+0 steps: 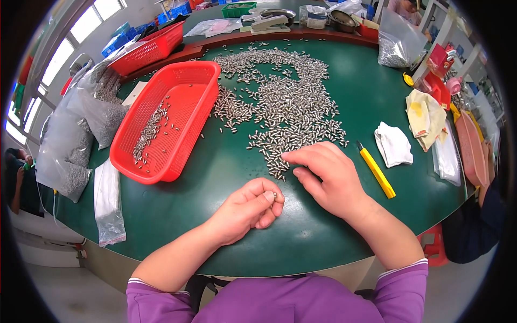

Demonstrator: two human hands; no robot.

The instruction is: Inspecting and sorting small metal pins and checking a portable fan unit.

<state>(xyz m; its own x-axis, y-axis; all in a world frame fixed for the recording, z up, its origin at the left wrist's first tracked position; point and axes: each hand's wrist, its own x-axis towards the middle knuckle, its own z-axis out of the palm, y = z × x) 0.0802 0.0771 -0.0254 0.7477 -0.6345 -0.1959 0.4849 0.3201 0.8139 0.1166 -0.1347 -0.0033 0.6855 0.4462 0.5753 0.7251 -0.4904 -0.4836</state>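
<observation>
A broad heap of small, silvery cylindrical metal parts (pixel 293 102) is spread over the green table (pixel 231 161). My left hand (pixel 250 206) is closed near the table's front, a small metal part (pixel 274 196) pinched between thumb and fingers. At the near tip of the heap, my right hand (pixel 328 175) reaches in with thumb and forefinger apart, its fingertips beside the loose parts. Whether those fingertips touch a part is hard to see. To the left stands a red perforated plastic basket (pixel 202 121) with a scatter of the same parts on its floor.
Right of my right hand lie a yellow utility knife (pixel 378 171), a white cloth (pixel 393 144) and a stained glove (pixel 425 116). Filled plastic bags (pixel 70 145) line the left edge, beside a flat packet of clear bags (pixel 107 199). Another filled bag (pixel 398 40) stands far right.
</observation>
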